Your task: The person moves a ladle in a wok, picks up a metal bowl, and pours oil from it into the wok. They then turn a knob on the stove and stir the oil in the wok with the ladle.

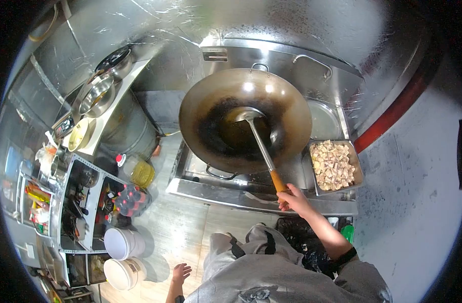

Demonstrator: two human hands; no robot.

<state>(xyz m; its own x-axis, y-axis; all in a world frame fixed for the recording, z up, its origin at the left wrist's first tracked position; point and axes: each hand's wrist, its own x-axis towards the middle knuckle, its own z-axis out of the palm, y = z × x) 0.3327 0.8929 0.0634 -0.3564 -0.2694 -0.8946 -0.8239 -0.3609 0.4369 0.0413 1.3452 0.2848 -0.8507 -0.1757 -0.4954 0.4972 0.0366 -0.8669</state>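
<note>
The wok (200, 111) sits on the steel stove (226, 194) in front of us, wide and round, its inner wall brown and darkening toward the bottom. To our left we see a counter (122, 91) carrying metal bowls (97, 96), with a large drum (127, 129) standing just beside it. Two white buckets (124, 244) stand together on the floor (185, 217), and beyond them is a jug (141, 172) of yellow liquid with a red cap. At the stove's right end, near the wok, a metal tray (341, 190) is filled with pale chopped pieces (334, 165); we cannot tell which food they are. Our ladle (261, 144) leans across the wok, its metal head down in the middle and its wooden handle reaching out over the near rim. Our right grip (293, 200) is clamped around the end of that handle. Our left grip (181, 272) hangs above the floor beside our leg (218, 250), its fingers apart.
</note>
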